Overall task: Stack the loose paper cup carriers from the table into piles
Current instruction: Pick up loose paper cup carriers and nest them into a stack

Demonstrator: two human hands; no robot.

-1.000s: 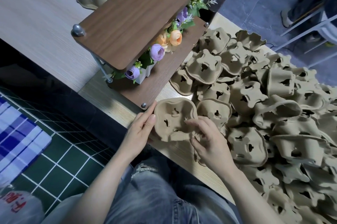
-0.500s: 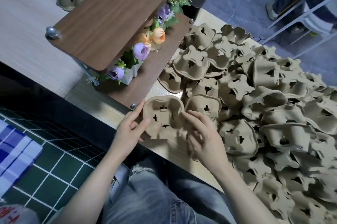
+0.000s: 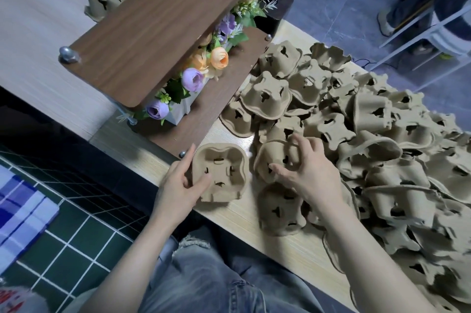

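your left hand [image 3: 178, 186] grips a moulded pulp cup carrier [image 3: 219, 173], hollow side up, thumb hooked into its well and fingers [image 3: 188, 157] curled behind its far-left rim; it sits on the pale woodgrain tabletop [image 3: 275, 244]. up and left of those fingers stands a dark wood-veneer shelf [image 3: 163, 22] holding a white box of purple and orange fabric flowers [image 3: 201, 70]. to the right, your right hand [image 3: 305, 172] has its fingers spread and curled over a second carrier [image 3: 272, 159], domed side up. beyond them spreads the rough, lumpy heap of loose carriers [image 3: 382, 147].
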